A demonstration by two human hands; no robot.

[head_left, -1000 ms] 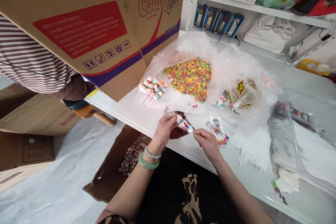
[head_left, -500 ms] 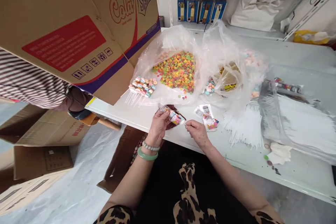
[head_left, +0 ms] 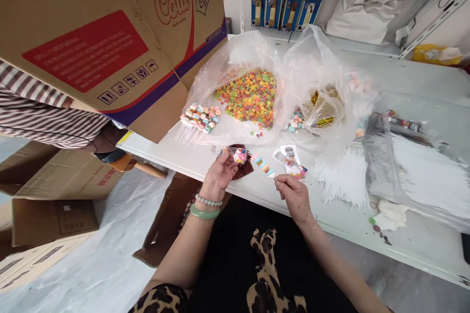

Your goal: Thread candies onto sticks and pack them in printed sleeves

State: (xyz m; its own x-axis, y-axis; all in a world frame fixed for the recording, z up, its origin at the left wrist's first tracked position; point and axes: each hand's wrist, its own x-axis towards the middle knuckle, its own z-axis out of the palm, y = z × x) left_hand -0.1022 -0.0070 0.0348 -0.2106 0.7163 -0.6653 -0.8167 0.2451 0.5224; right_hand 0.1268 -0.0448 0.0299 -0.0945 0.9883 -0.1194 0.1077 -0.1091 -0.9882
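Note:
Between the thumb and fingers of my left hand (head_left: 221, 173) is a small printed wrapper (head_left: 240, 155). My right hand (head_left: 295, 198) pinches the stick end of a candy skewer (head_left: 263, 165), a row of pastel and brown candies held clear of the wrapper. Beneath my left hand lies a dark brown item (head_left: 244, 170) that I cannot make out. Several more printed wrappers (head_left: 295, 168) lie beyond my right hand. A pile of finished-looking candy skewers (head_left: 200, 118) with white sticks rests at the left on a plastic bag.
Clear bags hold ring-shaped candies (head_left: 253, 98) and pastel candies (head_left: 295, 120). White sticks (head_left: 341, 176) lie to the right, beside a plastic bag of white sticks (head_left: 422, 171). A large cardboard box (head_left: 121, 34) looms at the left, near a person in a striped top (head_left: 47, 112).
The candy skewer, mostly covered by the wrapper before, is now fully out of it. My right hand has moved right with the skewer; my left hand keeps the wrapper.

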